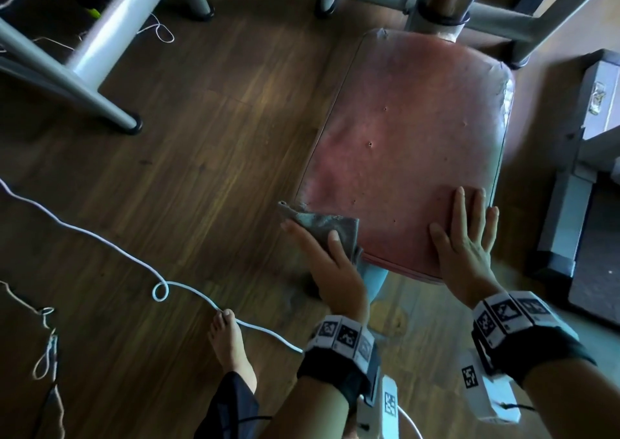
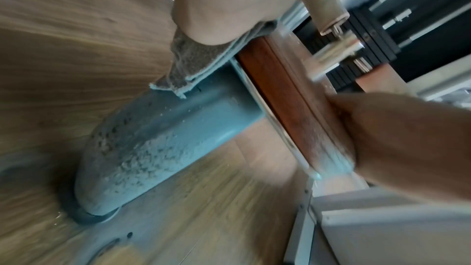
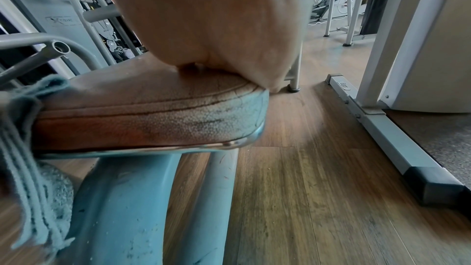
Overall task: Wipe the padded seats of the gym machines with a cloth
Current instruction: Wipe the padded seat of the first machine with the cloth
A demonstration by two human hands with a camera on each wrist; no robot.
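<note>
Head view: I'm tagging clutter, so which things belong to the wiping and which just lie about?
In the job: grey cloth under the left hand; red seat pad, right hand flat on it.
Lying about: white cord and thin string on the wooden floor.

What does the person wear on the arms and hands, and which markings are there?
The left hand and right hand wear no gloves, and no sleeves show. Each wrist has a black strap under white blocks printed with black-and-white square markers. Below each sits a white housing with another marker and a thin cable.
</note>
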